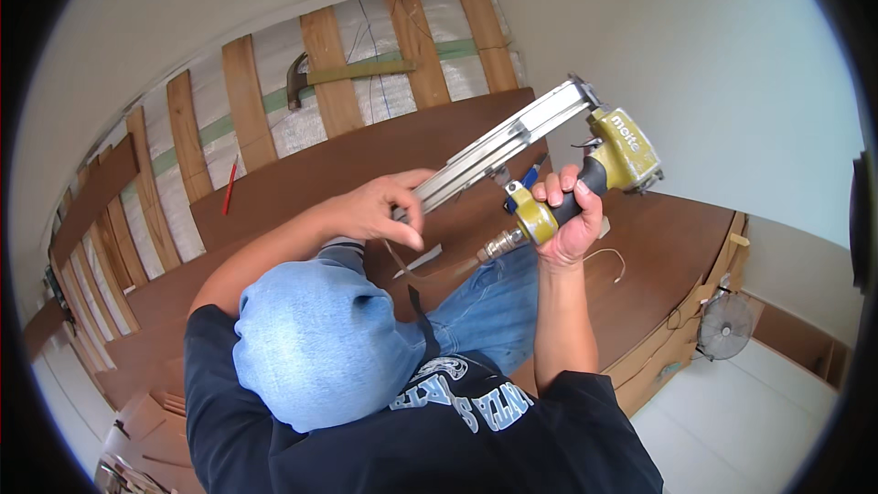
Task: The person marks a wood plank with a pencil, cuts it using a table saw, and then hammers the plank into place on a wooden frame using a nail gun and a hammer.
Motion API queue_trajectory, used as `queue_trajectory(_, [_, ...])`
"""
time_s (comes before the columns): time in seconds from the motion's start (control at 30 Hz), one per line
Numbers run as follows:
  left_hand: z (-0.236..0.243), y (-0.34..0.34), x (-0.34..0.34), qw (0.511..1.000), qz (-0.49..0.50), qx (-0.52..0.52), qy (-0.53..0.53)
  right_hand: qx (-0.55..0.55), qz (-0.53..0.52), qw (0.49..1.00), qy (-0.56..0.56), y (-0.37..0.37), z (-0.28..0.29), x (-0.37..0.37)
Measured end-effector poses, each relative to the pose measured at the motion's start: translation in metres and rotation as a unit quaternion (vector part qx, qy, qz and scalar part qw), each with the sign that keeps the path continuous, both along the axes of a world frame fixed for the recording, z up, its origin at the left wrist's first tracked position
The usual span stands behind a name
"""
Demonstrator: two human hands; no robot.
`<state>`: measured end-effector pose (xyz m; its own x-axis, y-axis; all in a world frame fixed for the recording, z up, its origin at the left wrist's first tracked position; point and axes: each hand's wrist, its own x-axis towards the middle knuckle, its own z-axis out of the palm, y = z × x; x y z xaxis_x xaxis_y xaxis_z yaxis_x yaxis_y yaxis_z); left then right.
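My right hand (pixel 567 220) is wrapped round the black grip of a yellow-green pneumatic nail gun (pixel 631 144), held up in front of me. Its long silver magazine (pixel 508 139) slants down to the left. At the magazine's lower end, the curled fingers of my left hand (pixel 380 206) close around it; the fingertips are partly hidden. A metal air fitting (pixel 498 245) sticks out from the base of the grip, with a thin hose trailing from it. Behind the gun, a blue utility knife (pixel 526 185) lies on the brown boards (pixel 654 252), partly covered by the tool.
A hammer (pixel 297 80) rests across wooden battens (pixel 245 96) over silvery sheeting. The red pencil (pixel 230 187) lies at the brown board's left end. White walls (pixel 722 82) rise behind and to the right. A round fan (pixel 725 326) stands on the pale floor at the right.
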<state>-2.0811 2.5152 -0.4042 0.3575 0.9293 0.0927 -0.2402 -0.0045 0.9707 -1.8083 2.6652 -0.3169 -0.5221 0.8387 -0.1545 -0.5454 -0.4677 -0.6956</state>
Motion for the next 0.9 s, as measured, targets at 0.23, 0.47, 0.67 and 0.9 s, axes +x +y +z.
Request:
queue_trajectory(0.23, [-0.017, 0.01, 0.007, 0.977, 0.149, -0.096, -0.118, 0.101, 0.102, 0.988, 0.051, -0.022, 0.05, -0.009])
queue_trajectory(0.47, [-0.021, 0.05, 0.03, 0.882, 0.166, -0.127, -0.423, 0.131, 0.13, 0.97, -0.16, -0.052, 0.033, -0.063])
queue_trajectory(0.67, [-0.026, 0.036, 0.018, 0.865, 0.216, -0.118, -0.438, 0.164, 0.18, 0.94, -0.238, -0.071, 0.024, -0.101])
queue_trajectory(0.9, [-0.052, 0.014, 0.002, 0.769, 0.313, -0.244, -0.5, 0.125, 0.094, 0.948, -0.279, -0.058, -0.013, -0.133])
